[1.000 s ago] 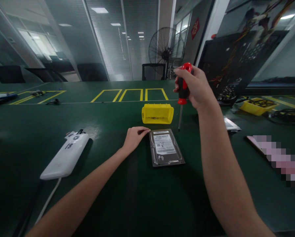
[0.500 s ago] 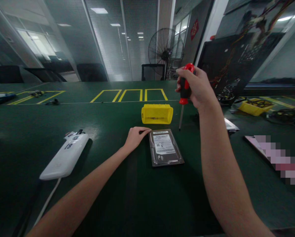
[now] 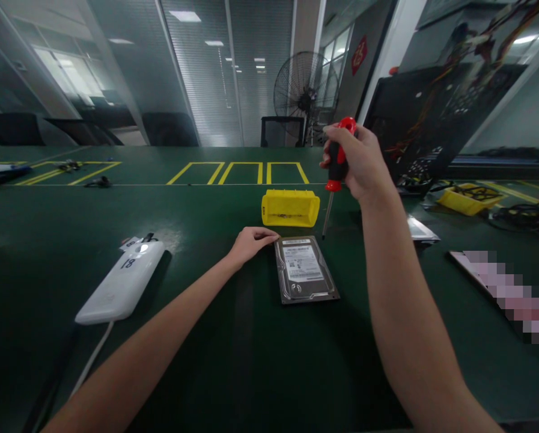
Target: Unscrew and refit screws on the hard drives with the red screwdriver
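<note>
A silver hard drive (image 3: 303, 264) with a white label lies flat on the green table. My left hand (image 3: 253, 243) reaches in from the left, thumb and fingers pinched together at the drive's far left corner. Wrapped in the fingers of my right hand (image 3: 362, 159) is a screwdriver (image 3: 336, 159) with a red and black handle. Its shaft points down and slants a little to the left, the tip close to the drive's far right corner. Just behind the drive stands a yellow bin (image 3: 290, 208) with small dark bits inside, too small to name.
On the left lies a white device (image 3: 122, 279) marked 18, with a cable. To the right are a pixelated flat object (image 3: 499, 288), a metal piece (image 3: 422, 230) and another yellow bin (image 3: 470, 199) holding dark cables. An open computer case (image 3: 431, 114) stands behind them.
The screwdriver's tip has shifted slightly left, closer to the hard drive. My left hand keeps its place at the corner, and the whole view has moved a little.
</note>
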`<state>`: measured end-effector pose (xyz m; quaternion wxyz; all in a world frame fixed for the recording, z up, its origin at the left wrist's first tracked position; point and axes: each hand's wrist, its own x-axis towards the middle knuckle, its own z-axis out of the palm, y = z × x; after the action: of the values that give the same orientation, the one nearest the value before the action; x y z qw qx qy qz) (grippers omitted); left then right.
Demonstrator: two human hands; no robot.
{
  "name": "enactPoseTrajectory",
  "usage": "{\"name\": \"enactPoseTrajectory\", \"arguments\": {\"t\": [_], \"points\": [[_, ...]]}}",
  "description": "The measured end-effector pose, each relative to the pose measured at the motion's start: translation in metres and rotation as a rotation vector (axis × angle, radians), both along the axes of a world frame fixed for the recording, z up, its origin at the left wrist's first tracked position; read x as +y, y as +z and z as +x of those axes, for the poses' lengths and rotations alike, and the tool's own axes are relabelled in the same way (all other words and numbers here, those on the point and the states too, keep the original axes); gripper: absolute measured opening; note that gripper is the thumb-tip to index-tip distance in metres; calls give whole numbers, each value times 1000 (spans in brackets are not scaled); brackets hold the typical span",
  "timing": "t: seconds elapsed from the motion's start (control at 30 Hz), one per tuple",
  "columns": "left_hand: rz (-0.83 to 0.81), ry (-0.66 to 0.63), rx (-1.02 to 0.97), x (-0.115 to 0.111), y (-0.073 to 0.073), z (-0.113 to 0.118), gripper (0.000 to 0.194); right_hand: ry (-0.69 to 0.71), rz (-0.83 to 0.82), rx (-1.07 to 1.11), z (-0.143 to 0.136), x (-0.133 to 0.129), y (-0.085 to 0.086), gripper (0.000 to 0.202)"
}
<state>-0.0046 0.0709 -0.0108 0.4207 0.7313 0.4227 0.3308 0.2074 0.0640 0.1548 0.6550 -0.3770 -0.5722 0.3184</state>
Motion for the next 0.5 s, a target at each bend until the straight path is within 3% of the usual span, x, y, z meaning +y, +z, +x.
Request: {"name": "enactPoseTrajectory", "arguments": {"t": [0.27,0.5], "points": [[-51,-19,-58,0,2,0,25,80,162,-57,-26,25,-24,29],[18,-34,-46,7,-9,-4,26,140,70,-109,-54,23,-38,39]]}}
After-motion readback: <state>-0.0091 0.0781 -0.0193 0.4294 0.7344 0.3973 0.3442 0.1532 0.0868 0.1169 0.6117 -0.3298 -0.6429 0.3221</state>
